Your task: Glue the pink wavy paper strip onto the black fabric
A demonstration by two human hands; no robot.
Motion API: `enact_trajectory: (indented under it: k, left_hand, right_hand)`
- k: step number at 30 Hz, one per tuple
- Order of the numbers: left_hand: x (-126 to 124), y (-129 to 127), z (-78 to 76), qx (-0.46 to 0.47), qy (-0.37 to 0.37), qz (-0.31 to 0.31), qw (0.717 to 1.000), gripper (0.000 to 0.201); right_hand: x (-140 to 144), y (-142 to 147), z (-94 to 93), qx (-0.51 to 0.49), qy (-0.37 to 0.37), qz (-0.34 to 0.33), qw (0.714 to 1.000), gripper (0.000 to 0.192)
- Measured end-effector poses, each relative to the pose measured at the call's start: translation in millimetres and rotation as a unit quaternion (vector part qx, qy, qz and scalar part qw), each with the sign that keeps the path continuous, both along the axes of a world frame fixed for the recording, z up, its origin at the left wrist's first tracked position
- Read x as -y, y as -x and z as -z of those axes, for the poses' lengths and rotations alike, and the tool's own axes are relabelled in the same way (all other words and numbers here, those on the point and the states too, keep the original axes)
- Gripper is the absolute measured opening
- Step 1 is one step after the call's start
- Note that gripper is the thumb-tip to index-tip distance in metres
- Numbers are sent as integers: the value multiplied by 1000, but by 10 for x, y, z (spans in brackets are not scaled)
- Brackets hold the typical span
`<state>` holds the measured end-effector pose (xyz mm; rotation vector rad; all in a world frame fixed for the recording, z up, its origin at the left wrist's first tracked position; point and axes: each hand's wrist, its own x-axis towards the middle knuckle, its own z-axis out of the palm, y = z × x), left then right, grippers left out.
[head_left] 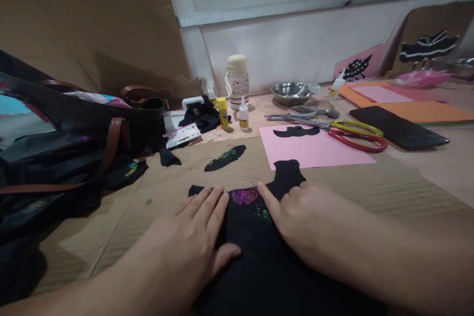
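A piece of black cloth with purple and green glitter lies on the cardboard in front of me. My left hand rests flat on its left side, fingers stretched forward and thumb apart. On the right, my right hand presses the cloth with its index finger extended to the edge of the purple glitter; its other fingers are bent and partly hidden. Just beyond lies a leaf-shaped black cutout with green glitter. A small black scrap is farther left.
Red-and-yellow-handled scissors lie across pink paper beside a dark phone. Behind stand a yellow glue stick, a glue bottle, a flask and a metal bowl. A black bag occupies the left.
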<state>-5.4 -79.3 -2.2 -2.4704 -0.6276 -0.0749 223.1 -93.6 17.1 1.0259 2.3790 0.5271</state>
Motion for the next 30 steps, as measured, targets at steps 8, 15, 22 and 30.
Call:
enact_trajectory:
  k: [8, 15, 22, 30]
  left_hand:
    - [-143, 123, 144, 0, -24, -112, 993, 93]
    - [-92, -27, -125, 32, -30, 13, 999, 79]
    - [-18, -42, -14, 46, 96, 47, 993, 75]
    - [-35, -24, 15, 50, 108, 37, 992, 76]
  right_hand:
    - [-18, -32, 63, -7, -16, -7, 1000, 80]
    - [-20, -35, 52, -27, -24, -32, 999, 73]
    - [-15, -50, 73, -61, -11, -16, 998, 71]
    - [-47, -57, 28, 0, -54, 7, 999, 62]
